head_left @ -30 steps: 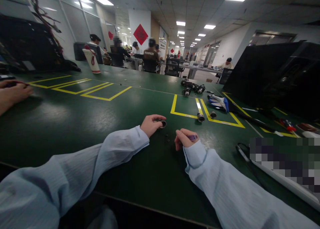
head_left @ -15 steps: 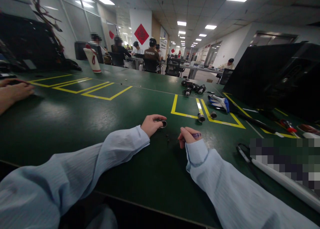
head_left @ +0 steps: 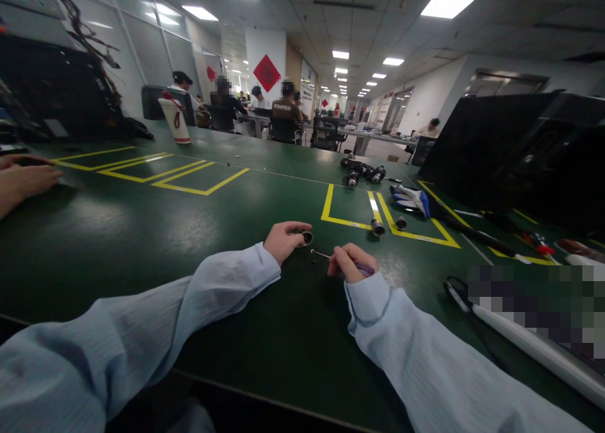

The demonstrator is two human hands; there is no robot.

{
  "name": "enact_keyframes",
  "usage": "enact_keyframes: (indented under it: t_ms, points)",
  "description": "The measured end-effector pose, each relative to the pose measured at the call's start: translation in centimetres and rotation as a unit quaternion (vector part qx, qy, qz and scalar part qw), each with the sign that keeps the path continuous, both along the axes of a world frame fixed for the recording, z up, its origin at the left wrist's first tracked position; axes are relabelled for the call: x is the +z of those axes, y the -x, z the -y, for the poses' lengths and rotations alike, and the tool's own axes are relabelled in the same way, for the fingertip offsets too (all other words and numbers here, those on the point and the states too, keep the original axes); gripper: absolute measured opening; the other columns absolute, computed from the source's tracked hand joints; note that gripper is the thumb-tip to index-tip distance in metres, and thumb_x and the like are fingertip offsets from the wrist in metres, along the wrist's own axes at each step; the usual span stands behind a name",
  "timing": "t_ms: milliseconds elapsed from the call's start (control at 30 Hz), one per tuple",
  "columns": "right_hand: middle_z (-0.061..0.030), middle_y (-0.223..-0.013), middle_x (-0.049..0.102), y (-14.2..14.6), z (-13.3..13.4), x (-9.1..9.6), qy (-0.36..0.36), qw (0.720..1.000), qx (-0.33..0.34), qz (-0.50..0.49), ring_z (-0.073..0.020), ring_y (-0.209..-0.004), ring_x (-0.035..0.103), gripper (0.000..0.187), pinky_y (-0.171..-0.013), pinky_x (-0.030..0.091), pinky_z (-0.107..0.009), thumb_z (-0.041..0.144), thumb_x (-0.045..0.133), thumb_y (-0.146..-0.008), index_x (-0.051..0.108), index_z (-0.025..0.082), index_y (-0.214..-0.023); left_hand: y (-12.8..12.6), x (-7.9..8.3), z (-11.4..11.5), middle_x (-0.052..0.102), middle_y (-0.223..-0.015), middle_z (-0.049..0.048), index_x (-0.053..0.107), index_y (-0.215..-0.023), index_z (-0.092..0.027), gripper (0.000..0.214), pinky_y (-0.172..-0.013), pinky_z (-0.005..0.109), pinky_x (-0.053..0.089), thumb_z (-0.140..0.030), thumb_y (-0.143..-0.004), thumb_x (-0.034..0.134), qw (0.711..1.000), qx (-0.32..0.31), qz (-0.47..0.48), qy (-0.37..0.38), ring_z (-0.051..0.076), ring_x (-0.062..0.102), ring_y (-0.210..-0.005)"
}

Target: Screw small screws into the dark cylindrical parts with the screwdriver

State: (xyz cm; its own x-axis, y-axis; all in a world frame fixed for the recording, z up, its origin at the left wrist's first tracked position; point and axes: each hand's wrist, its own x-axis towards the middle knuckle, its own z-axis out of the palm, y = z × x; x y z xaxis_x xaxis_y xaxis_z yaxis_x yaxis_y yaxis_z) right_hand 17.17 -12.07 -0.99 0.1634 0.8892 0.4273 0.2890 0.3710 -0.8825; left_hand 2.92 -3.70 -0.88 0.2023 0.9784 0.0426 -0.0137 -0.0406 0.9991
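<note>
My left hand (head_left: 285, 241) has its fingers closed round a small round metal part (head_left: 307, 238), whose hollow end faces right. My right hand (head_left: 351, 263) grips a thin screwdriver by its purple see-through handle (head_left: 365, 269). Its slim shaft (head_left: 322, 254) points left, with the tip just below and right of the metal part, apart from it. A tiny dark piece (head_left: 314, 261) lies on the green table (head_left: 265, 332) beneath the tip.
Two metal parts, one larger (head_left: 377, 227) and one smaller (head_left: 401, 223), stand by yellow tape. Behind them lie dark metal assemblies (head_left: 363, 171) and blue-white gloves (head_left: 410, 201). Another person's hand (head_left: 28, 179) rests at far left. A paper cup (head_left: 175, 121) stands further back.
My right hand has turned so that the screwdriver's shaft now shows, its tip near the tiny pieces. One of the two dark pieces is no longer distinct. My left hand keeps its hold.
</note>
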Motion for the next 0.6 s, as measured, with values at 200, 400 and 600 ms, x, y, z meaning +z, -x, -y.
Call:
enact_keyframes:
  t_ms: [200,400,600]
  points:
    - [-0.0023,-0.060,0.062,0.21,-0.02,-0.06,-0.048,0.995,0.001,0.082,-0.0105,-0.052,0.053,0.020,-0.050,0.041,-0.022,0.032,0.051,-0.074,0.061,0.016,-0.066,-0.09,0.28,0.40,0.068,-0.075,0.0064,0.065,-0.087,-0.009,0.033,-0.077,0.036,0.051,-0.009,-0.055,0.059,1.000,-0.021,0.015,-0.002,0.018,0.064,-0.074]
    - [-0.0019,-0.062,0.061,0.26,-0.13,-0.29,-0.052,0.989,-0.021,0.135,-0.0112,-0.056,0.053,0.017,-0.056,0.042,-0.022,0.028,0.051,-0.074,0.062,0.017,-0.068,-0.14,0.37,0.62,0.068,-0.077,0.0065,0.065,-0.087,-0.010,0.031,-0.075,0.035,0.052,-0.011,-0.056,0.062,0.999,-0.040,0.015,-0.013,0.018,0.064,-0.072]
    - [-0.0027,-0.064,0.062,0.25,-0.32,-0.50,-0.049,0.986,-0.034,0.158,-0.0124,-0.059,0.055,0.018,-0.059,0.042,-0.023,0.029,0.050,-0.074,0.062,0.017,-0.068,-0.18,0.40,0.69,0.069,-0.078,0.0080,0.064,-0.088,-0.009,0.032,-0.075,0.036,0.052,-0.015,-0.057,0.064,0.999,-0.042,-0.010,-0.030,0.018,0.065,-0.070]
